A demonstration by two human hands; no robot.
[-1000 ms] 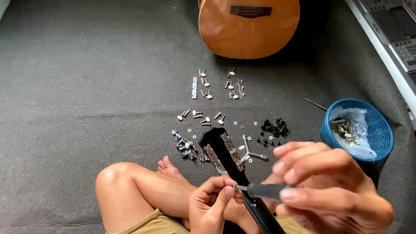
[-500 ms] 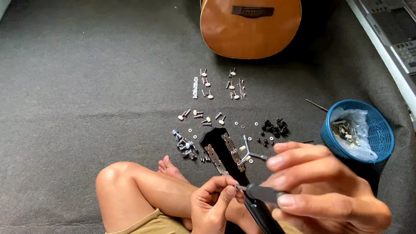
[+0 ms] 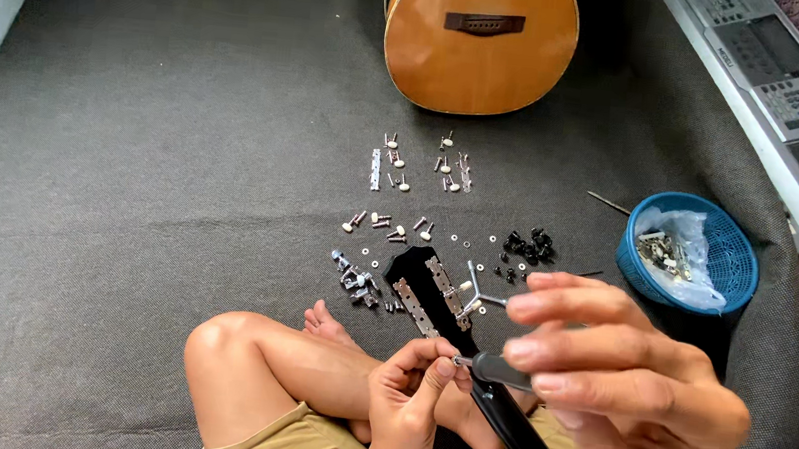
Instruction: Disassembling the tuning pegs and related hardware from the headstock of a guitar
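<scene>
Right now the right hand pinches a grey screwdriver, left hand pinching its tip, near a blue basket.

Not much moves over the last second, honestly. The right hand shifts a touch lower and toward the middle, so its fingers now spread wider over the dark screwdriver handle instead of bunching near its end. The left hand tilts its thumb and forefinger up a bit closer to the metal tip. The black guitar headstock sits slightly nearer the knee than before, barely a nudge.
</scene>
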